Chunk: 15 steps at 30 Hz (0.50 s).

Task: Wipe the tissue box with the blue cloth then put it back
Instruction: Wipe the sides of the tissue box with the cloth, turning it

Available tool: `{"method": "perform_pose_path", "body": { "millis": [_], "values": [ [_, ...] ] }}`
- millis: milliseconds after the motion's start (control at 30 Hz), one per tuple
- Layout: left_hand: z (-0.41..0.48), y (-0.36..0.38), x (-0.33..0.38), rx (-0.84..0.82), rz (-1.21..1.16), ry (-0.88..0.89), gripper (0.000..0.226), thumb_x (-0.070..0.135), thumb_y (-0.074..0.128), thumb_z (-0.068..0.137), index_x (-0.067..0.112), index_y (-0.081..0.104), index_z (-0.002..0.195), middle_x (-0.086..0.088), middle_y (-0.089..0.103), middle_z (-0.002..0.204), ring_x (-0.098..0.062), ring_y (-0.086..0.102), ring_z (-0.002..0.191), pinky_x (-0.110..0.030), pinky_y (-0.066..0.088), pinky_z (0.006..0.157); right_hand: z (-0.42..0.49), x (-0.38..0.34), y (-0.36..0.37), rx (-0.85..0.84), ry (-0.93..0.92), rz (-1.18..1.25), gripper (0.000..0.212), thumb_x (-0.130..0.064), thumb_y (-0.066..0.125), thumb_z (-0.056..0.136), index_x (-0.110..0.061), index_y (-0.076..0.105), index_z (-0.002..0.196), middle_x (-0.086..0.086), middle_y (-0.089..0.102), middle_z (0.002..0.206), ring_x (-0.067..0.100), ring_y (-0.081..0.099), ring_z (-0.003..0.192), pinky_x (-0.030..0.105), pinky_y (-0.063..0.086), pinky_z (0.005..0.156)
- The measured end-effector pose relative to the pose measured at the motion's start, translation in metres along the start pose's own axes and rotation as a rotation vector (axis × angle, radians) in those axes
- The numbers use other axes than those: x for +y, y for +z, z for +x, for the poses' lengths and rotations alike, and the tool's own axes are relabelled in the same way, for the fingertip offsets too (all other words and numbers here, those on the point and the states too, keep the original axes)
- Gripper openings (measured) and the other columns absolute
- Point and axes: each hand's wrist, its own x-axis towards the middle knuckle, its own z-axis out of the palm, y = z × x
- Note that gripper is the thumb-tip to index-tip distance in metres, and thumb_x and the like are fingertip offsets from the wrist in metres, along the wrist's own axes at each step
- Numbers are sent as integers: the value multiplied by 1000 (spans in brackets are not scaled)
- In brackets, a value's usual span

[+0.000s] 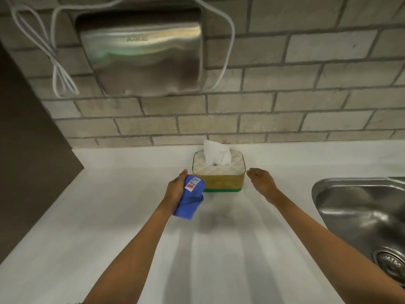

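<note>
1. The tissue box (218,172) stands on the white worktop (131,227) near the brick wall (285,102).
2. The left hand (175,189) grips the blue cloth (190,197), just left of the box.
3. The right hand (262,179) hovers beside the box, fingers loosely curled, holding nothing.

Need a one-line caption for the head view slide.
Left hand grips blue cloth beside tissue box; right hand empty opposite.
</note>
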Motion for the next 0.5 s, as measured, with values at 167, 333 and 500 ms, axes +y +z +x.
{"method": "perform_pose_path", "body": {
  "millis": [167, 333, 500],
  "values": [
    [19, 16, -1, -41, -46, -33, 45, 43, 38, 95, 13, 58, 68, 1, 62, 50, -15, 58, 52, -25, 42, 54, 11, 2, 12, 27, -66, -76, 25, -21, 39, 90, -15, 60, 78, 4, 57, 83, 22, 49, 80, 28, 36, 67],
    [22, 21, -3, -44, -75, -23, 44, 42, 38, 96, 12, 57, 70, -3, 63, 57, -17, 58, 56, -25, 44, 54, 7, 3, 15, 29, -78, 8, 30, -16, 42, 88, -9, 67, 104, 7, 63, 94, 25, 57, 93, 30, 40, 75],
    [2, 17, -20, -78, -90, -32, 44, 43, 39, 95, 12, 58, 70, 5, 65, 44, -8, 61, 41, -22, 46, 50, -13, 15, 7, -8, -98, 72, 33, -8, 41, 85, -8, 66, 105, 15, 66, 113, 31, 58, 107, 36, 45, 87]
  ]
}}
